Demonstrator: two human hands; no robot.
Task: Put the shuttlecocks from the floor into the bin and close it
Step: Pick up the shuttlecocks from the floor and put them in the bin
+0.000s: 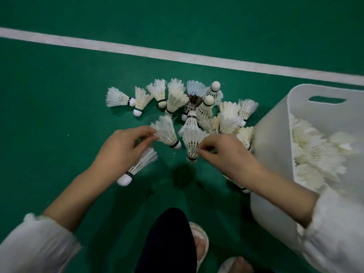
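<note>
**Head view.** Your left hand point(126, 146) closes thumb and forefinger on the feather rim of a white feathered shuttlecock point(167, 135) with a black band and white cork. This shuttlecock lies on the green court floor point(59, 115), cork pointing toward you and to the right. A second shuttlecock point(137, 167), also white, lies partly under that hand's palm with its cork toward you; whether the hand holds it cannot be told.

Your right hand point(226, 152) pinches the feathers of a third shuttlecock point(192, 143) between thumb and forefinger, cork end nearest you.

Beyond both hands, a loose pile of shuttlecocks point(197, 103) rests on the floor and reaches rightward to just beside the bin. The white plastic bin point(271, 138), with a slot handle in its wall, stands at your right, open at the top. The stored shuttlecocks point(315, 158) inside it appear blurred.

A white painted line point(177, 56) crosses the floor beyond the pile. Your dark trouser leg point(169, 243) and pale slipper point(200, 241) show at the lower edge.
</note>
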